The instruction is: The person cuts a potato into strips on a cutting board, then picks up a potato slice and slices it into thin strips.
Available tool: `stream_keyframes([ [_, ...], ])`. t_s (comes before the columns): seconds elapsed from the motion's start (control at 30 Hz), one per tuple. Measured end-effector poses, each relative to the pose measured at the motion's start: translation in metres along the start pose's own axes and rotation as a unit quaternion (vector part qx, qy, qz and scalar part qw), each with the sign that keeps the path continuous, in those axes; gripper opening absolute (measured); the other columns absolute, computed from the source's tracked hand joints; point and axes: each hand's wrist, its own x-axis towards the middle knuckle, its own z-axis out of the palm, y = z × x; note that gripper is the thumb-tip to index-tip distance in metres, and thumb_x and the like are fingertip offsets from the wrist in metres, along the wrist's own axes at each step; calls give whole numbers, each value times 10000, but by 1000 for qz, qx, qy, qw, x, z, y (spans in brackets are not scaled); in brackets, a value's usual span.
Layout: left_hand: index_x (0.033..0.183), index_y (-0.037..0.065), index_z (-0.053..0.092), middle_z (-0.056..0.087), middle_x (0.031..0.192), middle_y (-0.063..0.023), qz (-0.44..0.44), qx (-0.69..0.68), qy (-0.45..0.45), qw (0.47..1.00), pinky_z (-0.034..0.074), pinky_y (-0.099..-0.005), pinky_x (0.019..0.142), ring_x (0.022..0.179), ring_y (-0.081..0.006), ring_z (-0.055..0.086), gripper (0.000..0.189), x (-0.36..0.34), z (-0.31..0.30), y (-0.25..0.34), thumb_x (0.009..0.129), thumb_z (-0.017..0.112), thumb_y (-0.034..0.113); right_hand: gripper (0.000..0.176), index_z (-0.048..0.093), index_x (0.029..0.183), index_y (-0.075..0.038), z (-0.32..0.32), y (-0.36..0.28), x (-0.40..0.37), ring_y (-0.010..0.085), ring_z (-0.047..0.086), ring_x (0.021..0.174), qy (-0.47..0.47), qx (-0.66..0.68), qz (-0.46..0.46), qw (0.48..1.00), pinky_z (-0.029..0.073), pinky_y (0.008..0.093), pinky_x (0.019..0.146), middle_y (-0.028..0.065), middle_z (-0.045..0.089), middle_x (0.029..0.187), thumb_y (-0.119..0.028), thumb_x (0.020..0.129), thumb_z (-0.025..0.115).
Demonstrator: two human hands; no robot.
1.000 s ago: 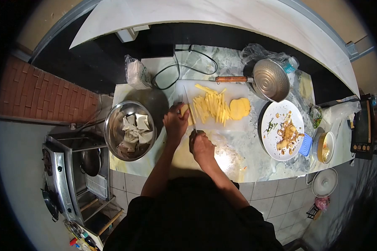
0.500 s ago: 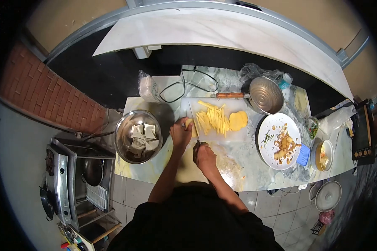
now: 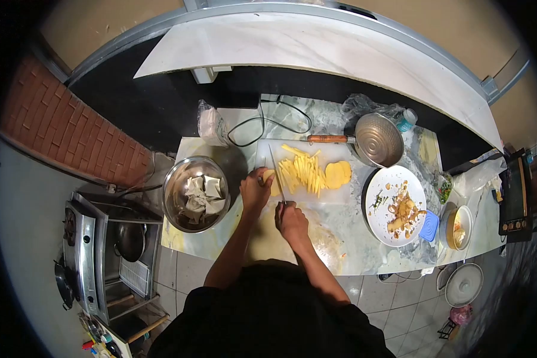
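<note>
A white cutting board (image 3: 334, 196) bears a pile of yellow strips (image 3: 305, 171) in its middle and round yellow slices (image 3: 338, 174) to their right. My right hand (image 3: 293, 221) is closed round the handle of a knife (image 3: 276, 169), whose blade points away from me over the board's left part. Just left of the blade, my left hand (image 3: 255, 190) has its fingers closed on a yellow piece (image 3: 268, 175). More yellow slices lie under and beside the fingers, partly hidden by the hand and the blade.
On the left is a steel bowl (image 3: 172, 209) with folded white pieces. A saucepan (image 3: 378, 141) stands behind the board at the right. The white plate (image 3: 373, 219) holds peelings, with a blue lid (image 3: 429, 226) beside it. A black cable (image 3: 262, 119) lies at the back.
The view has shifted slightly. Both hands stay almost in place, with the knife and the yellow piece still held.
</note>
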Motion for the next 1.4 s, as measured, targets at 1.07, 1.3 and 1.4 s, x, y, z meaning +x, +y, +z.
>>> stream_keyframes([
  [1.07, 1276, 12, 504, 444, 1362, -99, 251, 108, -113, 955, 414, -389, 846, 949, -297, 498, 449, -18, -18, -8, 859, 538, 174, 255, 443, 1021, 60, 5, -13, -23, 481, 584, 642, 18, 52, -42, 998, 467, 525, 560, 310, 581, 673, -184, 949, 432],
  [1.3, 1268, -31, 500, 454, 1335, -144, 260, 103, -122, 952, 407, -398, 870, 984, -322, 497, 457, -16, -21, -4, 839, 534, 124, 274, 420, 910, 63, 12, -14, -22, 474, 584, 604, 19, 37, -33, 999, 473, 522, 549, 309, 578, 642, -207, 955, 424],
  [1.4, 1301, -18, 473, 436, 1341, -150, 235, 98, -153, 955, 391, -398, 918, 1031, -330, 476, 484, -16, -22, -4, 838, 539, 107, 276, 416, 890, 58, 15, -12, -21, 454, 597, 595, 24, 12, -32, 999, 484, 506, 543, 297, 584, 636, -210, 956, 422],
])
